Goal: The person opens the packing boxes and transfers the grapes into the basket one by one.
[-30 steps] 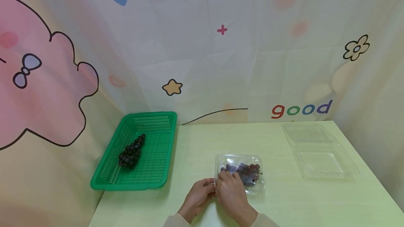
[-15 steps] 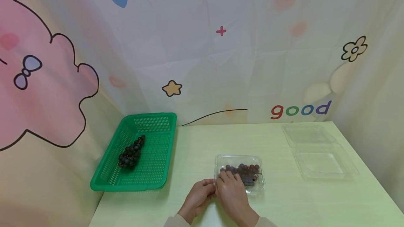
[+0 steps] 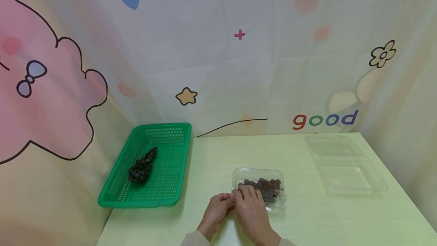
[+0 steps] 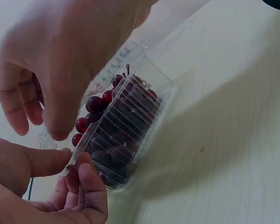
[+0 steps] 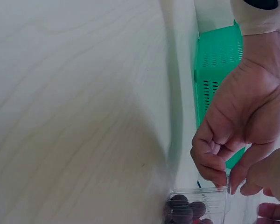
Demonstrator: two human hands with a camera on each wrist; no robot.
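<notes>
A clear plastic clamshell box [image 3: 280, 174] with dark red grapes [image 3: 263, 183] inside sits near the front of the table. My left hand [image 3: 216, 208] pinches its near left corner between thumb and index finger, as the left wrist view shows close up at the box edge [image 4: 91, 135]. Over the near left part of the lid reaches my right hand [image 3: 252, 212], back upward, its fingers lightly bent and covering some grapes. In the right wrist view, both the left hand [image 5: 242, 112] and the right hand [image 5: 270, 179] meet at the box corner.
At the left stands a green mesh basket [image 3: 186, 170] holding a dark grape bunch [image 3: 141, 168]. A second clear clamshell box [image 3: 375, 175] lies open at the right of the table [image 3: 218, 155]. A printed cloth [image 3: 218, 63] hangs behind.
My right hand's fingers have straightened a little over the lid, and its knuckles are lower. The left hand keeps its pinch on the corner; the box has stayed put.
</notes>
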